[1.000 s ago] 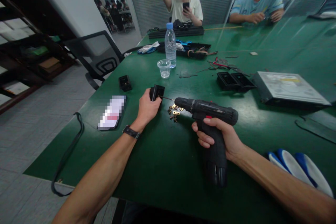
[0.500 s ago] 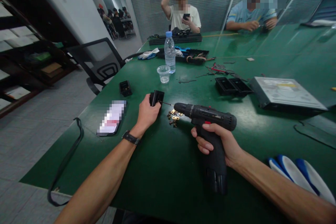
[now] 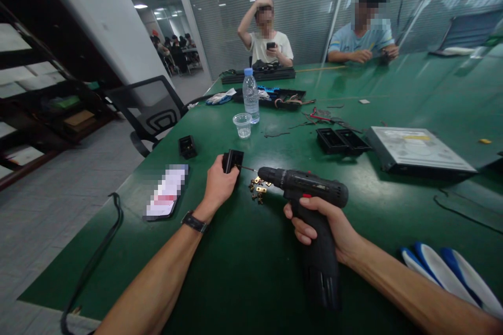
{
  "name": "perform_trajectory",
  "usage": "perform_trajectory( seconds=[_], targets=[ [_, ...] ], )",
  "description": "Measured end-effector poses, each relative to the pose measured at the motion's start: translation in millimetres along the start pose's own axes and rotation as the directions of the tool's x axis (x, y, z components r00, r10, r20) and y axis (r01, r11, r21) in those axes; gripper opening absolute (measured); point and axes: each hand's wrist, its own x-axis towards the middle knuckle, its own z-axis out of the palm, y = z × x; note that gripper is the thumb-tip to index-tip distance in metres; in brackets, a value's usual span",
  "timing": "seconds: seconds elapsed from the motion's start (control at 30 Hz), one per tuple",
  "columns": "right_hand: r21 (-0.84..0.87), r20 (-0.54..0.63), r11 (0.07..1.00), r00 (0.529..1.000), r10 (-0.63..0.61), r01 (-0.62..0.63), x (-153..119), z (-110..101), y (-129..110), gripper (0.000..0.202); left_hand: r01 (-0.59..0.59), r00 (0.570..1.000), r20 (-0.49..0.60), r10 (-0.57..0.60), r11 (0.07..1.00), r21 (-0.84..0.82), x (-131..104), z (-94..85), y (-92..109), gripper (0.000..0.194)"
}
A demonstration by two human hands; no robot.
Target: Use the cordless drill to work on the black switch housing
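Note:
My left hand (image 3: 220, 182) is closed around a small black plastic box (image 3: 234, 158), its open side turned to the right. In my right hand (image 3: 318, 222) is a black cordless drill (image 3: 304, 184), gripped by the handle and pointing left. The drill's long thin bit reaches the box beside my left fingertips; its very tip is hidden there. Under the chuck, small brass plates (image 3: 260, 189) and dark screws (image 3: 257, 199) lie in a loose pile on the green table (image 3: 243, 267).
A phone (image 3: 167, 193) and another black box (image 3: 187, 146) lie to the left. Beyond stand a plastic cup (image 3: 242, 124) and a water bottle (image 3: 251, 98). Twin black boxes (image 3: 341, 141), a metal drive (image 3: 422, 152) and gloves (image 3: 444, 267) are rightward. Two people sit across.
My view has tilted upward, so everything sits lower in the picture. Both hands keep their holds, with the drill bit still at the box.

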Motion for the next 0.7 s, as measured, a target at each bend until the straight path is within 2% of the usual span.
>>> perform_trajectory(
  seconds=[0.7],
  targets=[
    [0.013, 0.011, 1.0, 1.0, 0.001, -0.001, 0.9, -1.3, 0.7, 0.037, 0.017, 1.0, 0.001, -0.017, 1.0, 0.019, -1.4, -2.2, 0.8, 0.03]
  ],
)
